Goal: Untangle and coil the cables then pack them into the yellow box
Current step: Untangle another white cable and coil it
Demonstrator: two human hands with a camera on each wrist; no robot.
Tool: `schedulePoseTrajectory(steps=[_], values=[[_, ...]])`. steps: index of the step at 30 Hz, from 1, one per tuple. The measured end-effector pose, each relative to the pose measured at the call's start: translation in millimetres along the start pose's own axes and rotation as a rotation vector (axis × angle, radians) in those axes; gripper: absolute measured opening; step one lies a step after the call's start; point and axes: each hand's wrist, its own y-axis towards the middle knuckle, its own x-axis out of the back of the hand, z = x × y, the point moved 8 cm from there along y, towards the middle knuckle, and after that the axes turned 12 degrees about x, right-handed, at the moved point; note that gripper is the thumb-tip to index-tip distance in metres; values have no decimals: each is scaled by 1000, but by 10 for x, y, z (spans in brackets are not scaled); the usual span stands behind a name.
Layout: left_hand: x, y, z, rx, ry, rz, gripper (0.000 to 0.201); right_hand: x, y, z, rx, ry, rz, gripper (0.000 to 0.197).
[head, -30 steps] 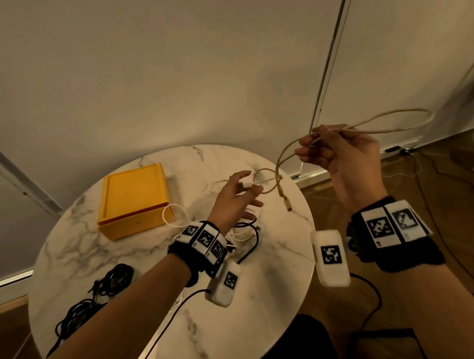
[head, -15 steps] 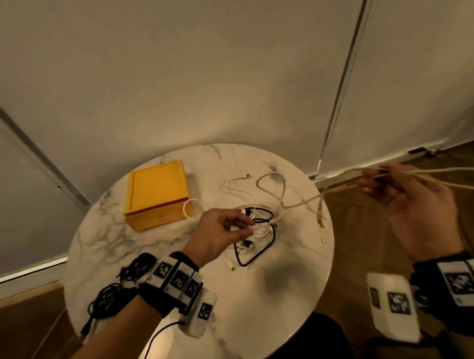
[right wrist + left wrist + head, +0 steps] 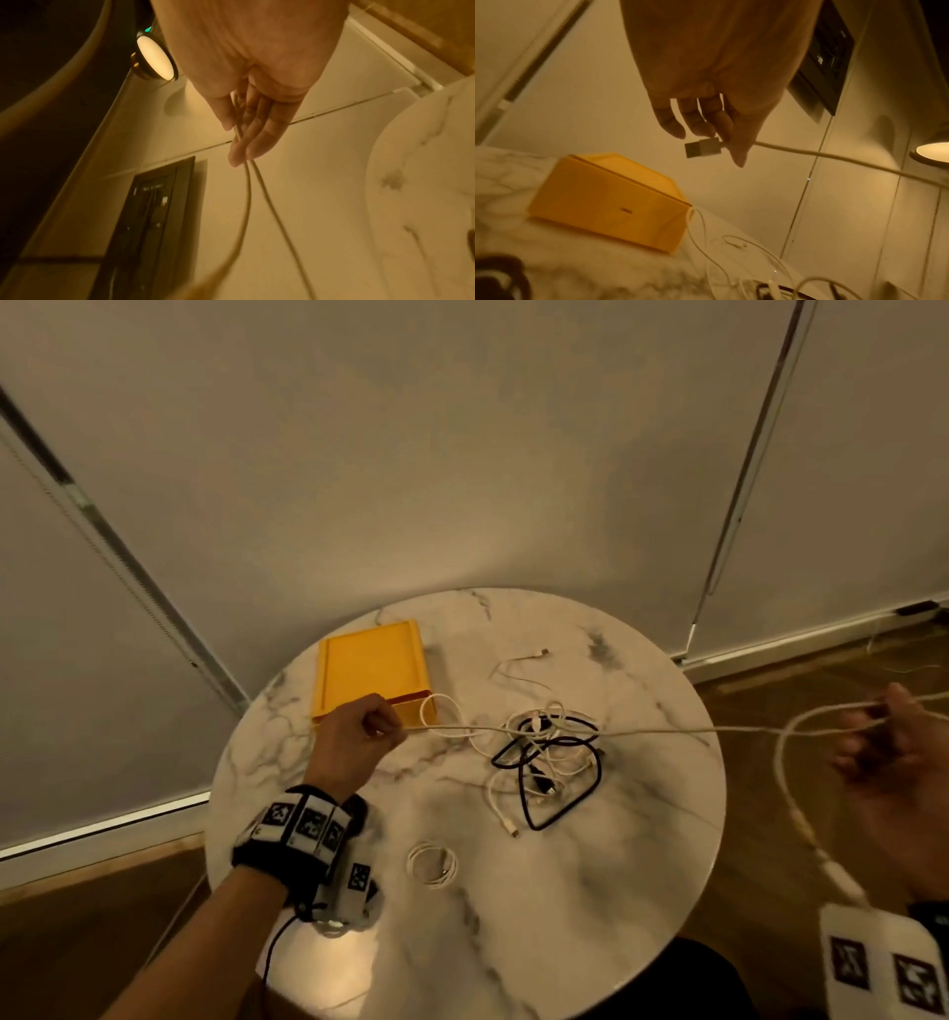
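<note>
Above the round marble desk (image 3: 590,891), both hands stretch one beige cable (image 3: 642,730) into a straight line.

The left hand (image 3: 359,737) is over the front edge of the yellow box (image 3: 369,667) and pinches the cable just behind its USB plug (image 3: 702,149), which sticks out free past the fingers (image 3: 700,123). The right hand (image 3: 893,752) is off the right side of the desk and holds two strands of the same cable between thumb and fingers, with a loop hanging down below it. The closed yellow box lies at the far left of the desk. Under the stretched cable, near the middle, lies a tangle of white and black cables (image 3: 544,762). A small coiled white cable (image 3: 432,864) lies nearer to the person, apart from the tangle.
</note>
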Motion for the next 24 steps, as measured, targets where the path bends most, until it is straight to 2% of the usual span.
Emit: schedulePoseTrajectory(steps=[4, 6, 8, 9, 12, 14, 17, 19, 21, 22, 24], values=[[322, 22, 99, -28, 43, -9, 23, 251, 87, -331, -159, -216, -6, 33], [434, -42, 15, -111, 118, -11, 20, 429, 130, -615, -256, -313, 39, 48], [415, -159, -78, -194, 188, 71, 20, 306, -6, -830, -350, -425, 123, 59], [361, -217, -120, -211, 196, 134, 19, 144, -133, -885, -395, -475, 191, 55], [132, -372, -210, -227, 187, 304, 17, -260, -479, -1049, -425, -559, 339, 14], [-20, -463, -251, -238, 242, 385, 24, -380, -621, -1247, -472, -635, 415, 14], [-239, -624, -288, -131, 228, 565, 21, -308, -658, -1420, -488, -676, 397, 14], [-264, -746, -296, 14, -4, 712, 14, -255, -614, -1471, -475, -657, 353, 16], [-251, -829, -286, 190, -274, 782, 15, -153, -565, -1454, -446, -705, 335, 19], [-259, -876, -297, 230, -338, 803, 19, -62, -549, -1451, -436, -751, 337, 21], [-255, -974, -367, 171, -294, 802, 35, 114, -544, -1469, -431, -834, 351, 24]])
